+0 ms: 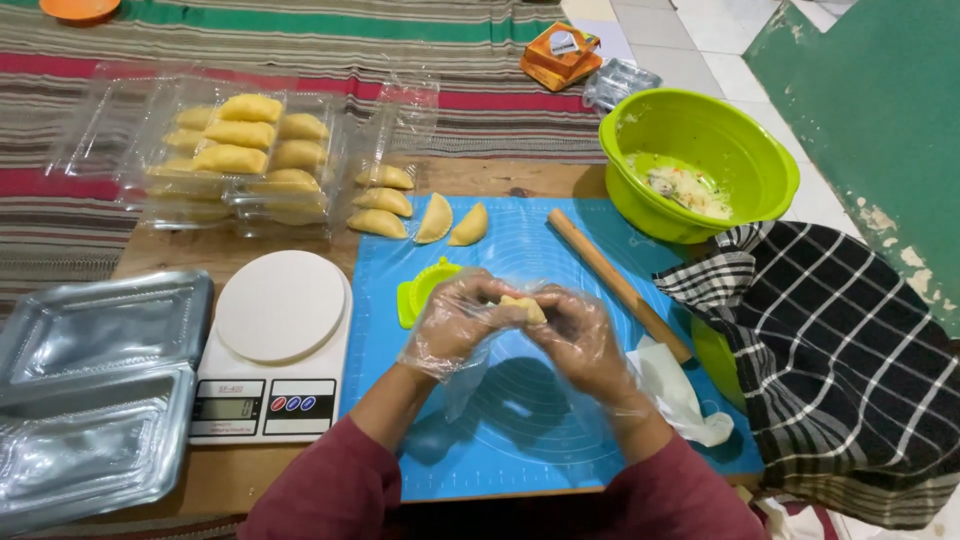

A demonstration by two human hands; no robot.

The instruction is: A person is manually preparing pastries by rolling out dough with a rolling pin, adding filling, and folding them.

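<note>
At far left lie shiny foil trays [95,390], then a white kitchen scale [272,345] with a round platform. At mid-frame the left hand [455,322], in a loose clear plastic glove, curls its fingers closed around a pale dough piece [524,306]; the right hand [580,335], gloved the same, pinches it from the other side. The dough looks small, soft and yellowish, held above the smooth blue mat [530,420]. Rightward lie a wooden rolling pin [615,283], a glossy green bowl [700,160] and a checked cloth [840,370].
</note>
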